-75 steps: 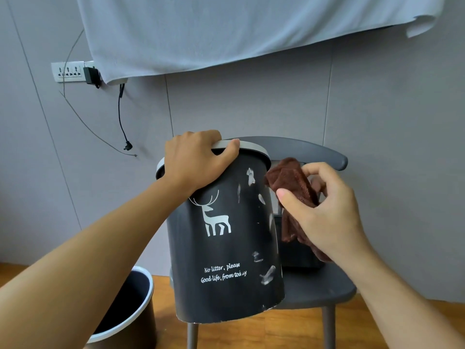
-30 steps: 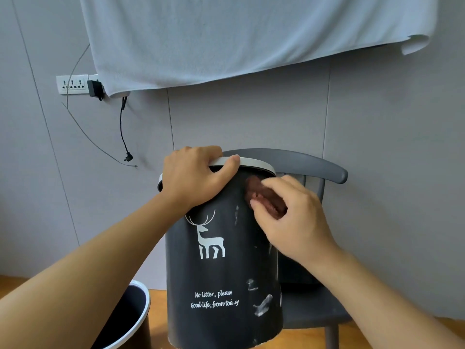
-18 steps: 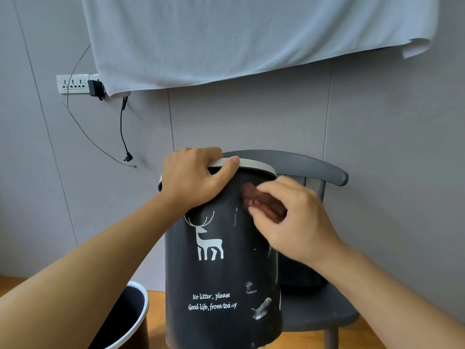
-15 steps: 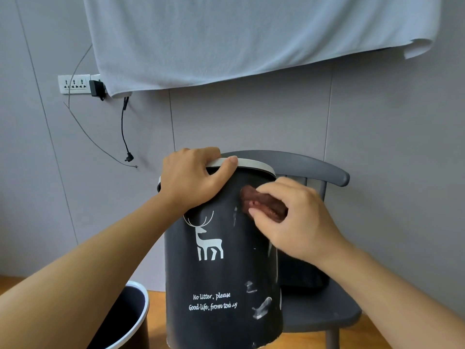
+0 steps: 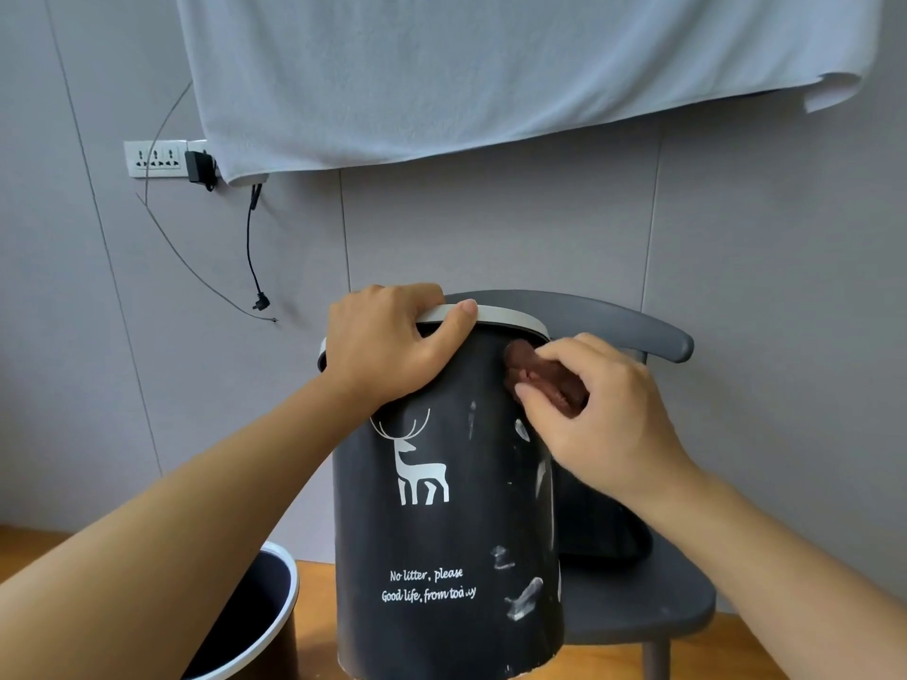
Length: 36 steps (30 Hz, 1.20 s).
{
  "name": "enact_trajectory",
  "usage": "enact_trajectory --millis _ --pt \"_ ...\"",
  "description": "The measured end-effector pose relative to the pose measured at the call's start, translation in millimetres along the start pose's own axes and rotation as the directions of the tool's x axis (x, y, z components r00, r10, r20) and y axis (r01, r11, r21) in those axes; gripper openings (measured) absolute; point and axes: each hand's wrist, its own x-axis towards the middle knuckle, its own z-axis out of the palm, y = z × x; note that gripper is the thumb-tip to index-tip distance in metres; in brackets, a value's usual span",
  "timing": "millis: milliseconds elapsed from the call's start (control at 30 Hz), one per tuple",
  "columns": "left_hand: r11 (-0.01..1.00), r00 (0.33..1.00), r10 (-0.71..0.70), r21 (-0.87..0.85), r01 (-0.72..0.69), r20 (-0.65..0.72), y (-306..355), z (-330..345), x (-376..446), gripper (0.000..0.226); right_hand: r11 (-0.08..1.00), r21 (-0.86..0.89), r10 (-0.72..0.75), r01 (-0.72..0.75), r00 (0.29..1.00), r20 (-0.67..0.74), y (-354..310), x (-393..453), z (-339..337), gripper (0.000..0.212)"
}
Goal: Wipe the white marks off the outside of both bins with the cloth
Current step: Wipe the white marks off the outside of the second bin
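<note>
The left hand (image 5: 387,346) grips the light bin (image 5: 441,483) by its rim (stiff there) — the right hand (image 5: 599,409) pinches the soft cloth (image 5: 545,380).

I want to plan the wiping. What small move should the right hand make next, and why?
Probably slide the brown cloth down the deer bin: the right hand presses it near the rim, white marks remain below, and the left hand steadies the rim.

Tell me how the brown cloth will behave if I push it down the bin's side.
Probably floppy: the brown cloth sits bunched and creased under the right hand. Likely to drag rather than slide, since it looks plush against the deer bin.
</note>
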Motion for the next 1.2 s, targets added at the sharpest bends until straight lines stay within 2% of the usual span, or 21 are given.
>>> enact_trajectory --millis 100,267,300,367,433,567,600,733,767,833,900,967,1067,1100,1200 --pt "1.000 1.000 0.001 -0.006 -0.001 -0.008 -3 0 0 0.056 0.993 0.030 -0.118 0.116 0.986 0.119 -8 -8 1 0.014" --pt "0.999 0.999 0.040 0.003 -0.040 -0.011 -1 -1 -1 0.055 1.000 -0.009 0.014 -0.014 0.999 -0.049 -10 14 2 0.016" --pt "0.999 0.999 0.043 0.009 -0.043 -0.007 0 -1 -1 0.056 1.000 -0.004 -0.028 0.028 0.999 -0.023 -13 11 3 0.017" --pt "0.999 0.999 0.043 0.024 -0.043 0.001 1 0 -1 0.056 0.986 0.057 -0.162 0.157 0.980 0.114 -21 0 3 0.018" --pt "0.998 0.999 0.046 0.032 -0.047 0.003 2 0 0 0.056 0.973 0.084 -0.226 0.213 0.952 0.208 -26 -4 2 0.018" --pt "0.998 0.998 0.048 0.048 -0.049 0.029 6 2 2 0.057 0.994 0.008 -0.112 0.111 0.990 0.088 -27 11 0 0.021" --pt "0.997 0.998 0.050 0.048 -0.052 0.034 7 3 3 0.057 0.993 0.009 -0.119 0.119 0.988 0.103 -27 10 0 0.020" --pt "0.998 0.999 0.045 0.052 -0.046 0.031 4 2 4 0.057 0.974 0.081 -0.227 0.212 0.903 0.364 -29 -7 -3 0.017" --pt "0.998 0.999 0.040 0.053 -0.041 0.029 4 2 4 0.057 0.975 0.066 -0.223 0.213 0.909 0.353 -28 -7 -3 0.018" --pt "0.998 0.999 0.035 0.052 -0.037 0.029 4 1 4 0.057 0.986 0.020 -0.164 0.163 0.965 0.205 -27 1 -2 0.019" --pt "0.997 0.998 0.047 0.057 -0.049 0.033 7 2 4 0.058 0.996 0.006 -0.093 0.093 0.993 0.077 -26 8 0 0.019" --pt "0.997 0.998 0.043 0.068 -0.045 0.038 8 2 3 0.057 0.991 0.039 -0.129 0.124 0.983 0.133 -26 4 -1 0.017" --pt "0.997 0.999 0.001 0.081 -0.004 0.047 3 -1 3 0.058 0.979 0.083 -0.206 0.188 0.906 0.371 -31 -12 -5 0.017" --pt "0.996 0.999 -0.008 0.084 0.004 0.048 2 -2 3 0.059 0.978 0.075 -0.207 0.192 0.898 0.388 -32 -13 -5 0.017" --pt "0.997 0.999 -0.001 0.080 -0.003 0.044 4 -2 3 0.059 0.984 0.067 -0.176 0.164 0.944 0.281 -40 1 0 0.019"
